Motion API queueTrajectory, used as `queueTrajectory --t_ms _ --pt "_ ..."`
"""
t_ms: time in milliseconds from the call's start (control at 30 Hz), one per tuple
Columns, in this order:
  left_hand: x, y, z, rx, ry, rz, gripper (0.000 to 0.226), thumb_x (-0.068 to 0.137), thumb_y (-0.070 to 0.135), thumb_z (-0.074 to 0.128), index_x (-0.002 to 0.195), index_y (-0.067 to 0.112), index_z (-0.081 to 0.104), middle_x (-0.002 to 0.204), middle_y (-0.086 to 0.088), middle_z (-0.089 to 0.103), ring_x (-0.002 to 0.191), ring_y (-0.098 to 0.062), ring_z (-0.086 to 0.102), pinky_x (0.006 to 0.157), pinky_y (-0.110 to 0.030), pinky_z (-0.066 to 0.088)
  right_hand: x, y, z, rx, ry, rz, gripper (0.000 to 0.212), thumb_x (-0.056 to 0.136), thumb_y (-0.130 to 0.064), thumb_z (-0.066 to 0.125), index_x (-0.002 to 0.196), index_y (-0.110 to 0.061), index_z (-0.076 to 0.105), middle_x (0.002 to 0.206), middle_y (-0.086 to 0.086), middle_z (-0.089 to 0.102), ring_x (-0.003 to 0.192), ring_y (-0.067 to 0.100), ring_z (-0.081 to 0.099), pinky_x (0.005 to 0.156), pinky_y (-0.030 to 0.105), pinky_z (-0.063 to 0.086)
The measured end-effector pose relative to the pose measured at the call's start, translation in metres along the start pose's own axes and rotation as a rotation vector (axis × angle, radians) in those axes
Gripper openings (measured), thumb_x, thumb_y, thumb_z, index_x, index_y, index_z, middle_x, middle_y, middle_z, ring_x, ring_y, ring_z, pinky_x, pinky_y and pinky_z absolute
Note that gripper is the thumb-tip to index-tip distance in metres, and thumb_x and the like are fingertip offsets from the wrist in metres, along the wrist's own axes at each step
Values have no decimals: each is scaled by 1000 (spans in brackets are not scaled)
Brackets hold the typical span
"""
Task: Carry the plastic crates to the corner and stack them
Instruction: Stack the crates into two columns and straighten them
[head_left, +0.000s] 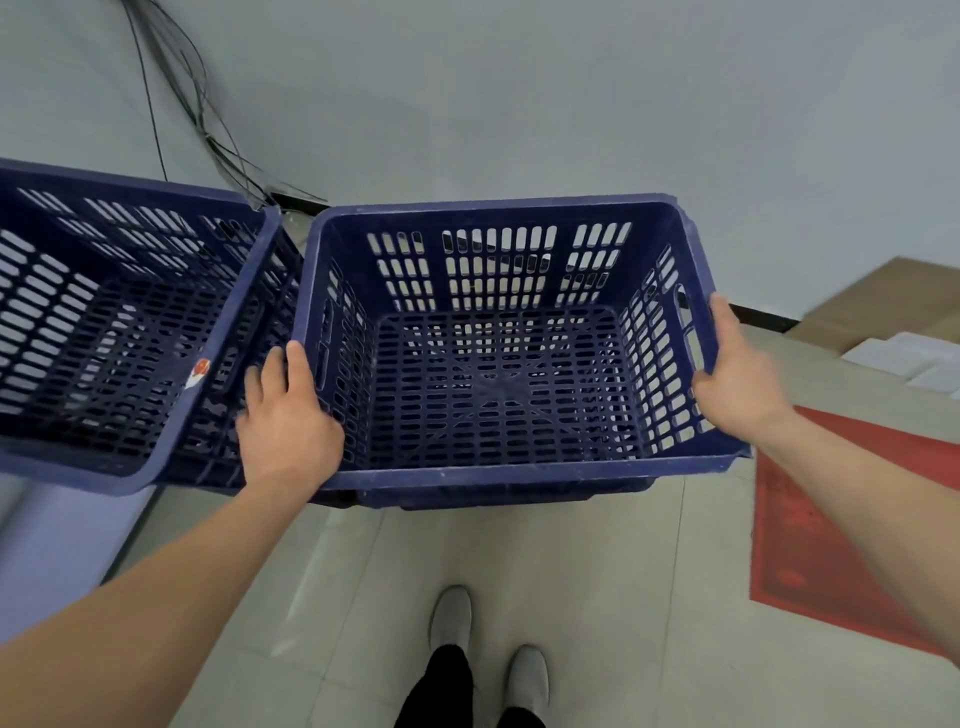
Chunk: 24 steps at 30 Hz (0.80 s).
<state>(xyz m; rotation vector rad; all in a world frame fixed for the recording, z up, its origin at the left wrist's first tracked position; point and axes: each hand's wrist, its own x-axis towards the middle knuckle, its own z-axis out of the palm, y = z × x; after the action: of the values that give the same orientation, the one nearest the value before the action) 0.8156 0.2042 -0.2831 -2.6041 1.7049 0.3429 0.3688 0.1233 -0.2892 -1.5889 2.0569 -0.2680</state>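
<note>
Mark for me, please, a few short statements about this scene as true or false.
1. The left hand and the right hand grip opposite sides of the crate. True.
2. That crate is full of bottles. False: it is empty.
3. A second crate of the same blue is to its left. True.
4. The mat on the floor is green. False: it is red.
5. Cables run down the wall. True.
</note>
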Motion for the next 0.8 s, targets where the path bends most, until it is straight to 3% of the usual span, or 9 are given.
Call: queueTrajectory --t_ms 300,500,633,800 --pt "6 -10 -5 12 19 83 85 89 9 56 160 11 10 167 -11 13 153 -37 6 115 -59 29 -35 6 11 20 54 11 96 90 -7 58 158 -51 7 98 7 72 75 34 68 72 50 60" --pt "13 -19 -9 48 37 176 82 90 9 56 160 10 13 168 -11 12 154 -35 3 119 -56 24 -73 8 24 11 103 115 93 89 -14 61 158 -50 9 105 9 73 85 41 67 80 50 58" --pt "17 -25 -11 71 40 249 83 89 9 58 159 9 14 166 -12 17 154 -37 6 118 -56 27 -104 5 31 -12 124 196 94 93 -13 58 161 -48 3 108 17 70 90 43 65 86 50 56" --pt "20 -32 -13 31 25 337 85 88 6 59 159 8 12 162 -12 25 150 -35 17 111 -52 37 -143 6 42 17 189 236 89 89 -11 57 157 -46 12 102 18 72 79 44 64 81 50 56"
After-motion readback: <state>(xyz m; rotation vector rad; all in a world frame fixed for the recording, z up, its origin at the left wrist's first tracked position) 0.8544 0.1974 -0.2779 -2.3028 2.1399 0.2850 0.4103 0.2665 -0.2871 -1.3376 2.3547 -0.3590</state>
